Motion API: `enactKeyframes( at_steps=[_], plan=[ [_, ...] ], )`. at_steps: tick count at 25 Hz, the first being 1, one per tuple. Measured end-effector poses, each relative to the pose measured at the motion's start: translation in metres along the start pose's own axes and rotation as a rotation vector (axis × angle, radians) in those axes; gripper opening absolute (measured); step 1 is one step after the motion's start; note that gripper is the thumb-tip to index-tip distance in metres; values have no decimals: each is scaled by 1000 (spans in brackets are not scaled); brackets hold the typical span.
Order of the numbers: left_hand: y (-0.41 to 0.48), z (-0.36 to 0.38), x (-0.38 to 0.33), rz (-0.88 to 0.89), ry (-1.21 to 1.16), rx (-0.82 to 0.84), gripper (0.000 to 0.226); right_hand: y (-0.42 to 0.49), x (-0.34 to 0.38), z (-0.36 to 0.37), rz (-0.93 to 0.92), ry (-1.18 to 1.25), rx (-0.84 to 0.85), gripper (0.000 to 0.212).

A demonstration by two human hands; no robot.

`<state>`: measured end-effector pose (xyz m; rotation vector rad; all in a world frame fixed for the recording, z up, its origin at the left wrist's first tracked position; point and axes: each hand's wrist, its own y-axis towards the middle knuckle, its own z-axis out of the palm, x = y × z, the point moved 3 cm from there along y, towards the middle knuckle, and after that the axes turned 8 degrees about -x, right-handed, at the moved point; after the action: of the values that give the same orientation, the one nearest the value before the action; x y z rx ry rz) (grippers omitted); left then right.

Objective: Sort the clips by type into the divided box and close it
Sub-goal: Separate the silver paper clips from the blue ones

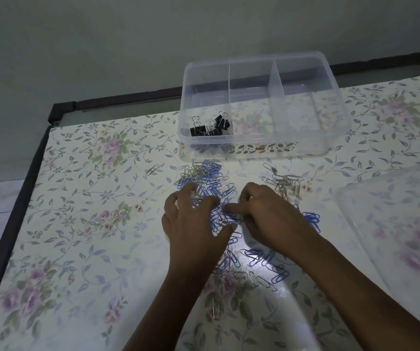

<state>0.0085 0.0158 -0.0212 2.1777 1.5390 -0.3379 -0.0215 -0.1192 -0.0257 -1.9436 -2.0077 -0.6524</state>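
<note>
Between the wrists lie loose clips (262, 264). The left hand (193, 221) spreads bent fingers on the blue clips (216, 186); whether it holds any is unclear. The right hand (269, 214), beside it, pinches blue ones. Just beyond the right knuckles lie silver clips (285, 183). Farther on stands the open box (292, 145), binder clips (211, 129) in its left compartment.

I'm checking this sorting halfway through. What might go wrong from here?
Blue clips and silver clips lie tangled where the left hand and right hand dig in, so a handful may carry both kinds into one section of the box. The stray clip lying off to the left, apart from the pile, may get overlooked.
</note>
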Motion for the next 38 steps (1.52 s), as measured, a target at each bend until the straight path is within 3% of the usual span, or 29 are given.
enactKeyframes(
  at_steps=[5, 9, 13, 16, 20, 23, 28, 33, 38],
  plan=[
    [1, 2, 6, -139, 9, 137, 42, -1, -8, -15, 65, -65, -58, 20],
    [5, -4, 9, -148, -98, 97, 39, -1, -5, -20, 47, -54, -107, 30],
    [2, 2, 6, -38, -62, 109, 54, -1, -1, -4, -77, -90, -36, 47],
    [2, 7, 5, 34, 7, 130, 55, 1, -6, -13, -56, -88, -119, 31],
    [-1, 7, 4, 103, 64, 149, 44, -2, -14, -19, -4, -110, -170, 25],
    [-1, 7, 7, 23, 129, 190, 48, -4, -21, -24, 59, -72, -239, 25],
    [0, 6, 3, -14, 86, 195, 51, -7, -3, -8, -104, -57, -47, 40],
    [5, 3, 0, 137, 5, 16, 20, -5, -11, -9, 23, -176, -62, 42],
    [-2, 9, 0, 147, 120, 81, 35, -5, -12, -17, 12, -105, -106, 38]
  ],
)
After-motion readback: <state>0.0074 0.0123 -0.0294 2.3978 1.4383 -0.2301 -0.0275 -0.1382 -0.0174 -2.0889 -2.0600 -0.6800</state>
